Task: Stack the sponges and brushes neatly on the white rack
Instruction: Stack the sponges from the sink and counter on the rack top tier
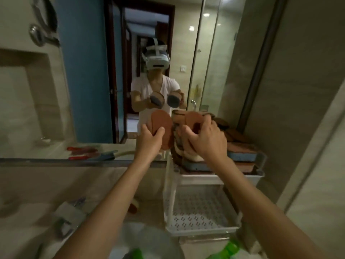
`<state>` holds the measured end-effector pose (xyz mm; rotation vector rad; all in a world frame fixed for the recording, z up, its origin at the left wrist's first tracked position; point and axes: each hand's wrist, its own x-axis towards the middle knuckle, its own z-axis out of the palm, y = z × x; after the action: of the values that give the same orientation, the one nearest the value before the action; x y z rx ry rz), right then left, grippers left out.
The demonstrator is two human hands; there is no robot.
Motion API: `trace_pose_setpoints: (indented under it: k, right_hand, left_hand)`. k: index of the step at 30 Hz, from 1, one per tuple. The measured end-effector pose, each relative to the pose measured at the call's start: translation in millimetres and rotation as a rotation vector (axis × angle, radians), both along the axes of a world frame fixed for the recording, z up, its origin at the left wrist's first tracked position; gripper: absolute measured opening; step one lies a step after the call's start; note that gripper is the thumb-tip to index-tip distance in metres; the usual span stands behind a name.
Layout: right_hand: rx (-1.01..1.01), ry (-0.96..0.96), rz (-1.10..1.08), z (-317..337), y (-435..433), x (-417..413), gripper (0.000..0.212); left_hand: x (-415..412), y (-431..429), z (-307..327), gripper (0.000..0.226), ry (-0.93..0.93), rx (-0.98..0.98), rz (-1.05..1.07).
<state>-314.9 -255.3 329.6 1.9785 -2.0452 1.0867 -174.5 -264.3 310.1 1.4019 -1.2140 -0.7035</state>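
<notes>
My left hand (pixel 150 142) grips a round brown sponge (pixel 162 126) upright, just left of the white rack (pixel 170 186). My right hand (pixel 206 138) grips another round brown sponge (pixel 194 121) against a tall pile of sponges (pixel 179 146) on the rack's top shelf. A flat blue-and-brown sponge (pixel 198 166) lies at the bottom of that pile. The rack's lower perforated shelf (pixel 200 208) holds nothing that I can see. The frame is blurred.
A wall mirror (pixel 93 71) stands behind the counter and reflects a person, the sponges and the rack. Red-handled brushes (pixel 82 153) show at the mirror's base. A small roll (pixel 134 206) lies on the counter left of the rack. A basin rim (pixel 145 238) and green items (pixel 230 248) sit near the bottom.
</notes>
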Motion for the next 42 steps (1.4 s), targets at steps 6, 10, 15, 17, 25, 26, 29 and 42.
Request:
trace_pose_setpoints:
  k: [6,10,15,17,25,26,29,42]
  right_hand:
    - [0.117,-0.046,-0.129,26.0,-55.3,-69.1,0.063]
    - [0.21,-0.001,-0.162,30.4,-89.1,-84.9,0.065]
    - [0.278,-0.061,-0.095,14.6,-123.7,-83.7,0.057]
    - [0.258,-0.052,-0.08,10.3,-129.4,-80.7,0.056]
    - [0.226,0.047,-0.076,15.6,-137.0,-77.6,0.058]
    - [0.227,0.046,-0.068,15.6,-139.2,-76.0,0.059]
    - [0.225,0.068,-0.04,12.0,-146.0,-71.0,0.061]
    - [0.254,0.236,0.054,-2.1,-154.1,-74.9,0.045]
  left_hand:
    - [-41.7,-57.7,29.6,0.069,0.064,0.158,-0.201]
    - [-53.9,-96.0,30.4,0.064,0.025,0.206,-0.239]
    - [-64.5,-125.3,22.4,0.042,-0.035,0.211,-0.229]
    - [-65.9,-131.1,17.8,0.047,-0.059,0.232,-0.236]
    - [-66.9,-134.2,9.5,0.05,-0.245,0.234,-0.219]
    - [-67.1,-133.6,9.2,0.049,-0.279,0.234,-0.22]
    - [-67.0,-133.9,8.0,0.048,-0.312,0.253,-0.226]
    - [-65.0,-134.3,1.7,0.043,-0.204,0.235,-0.266]
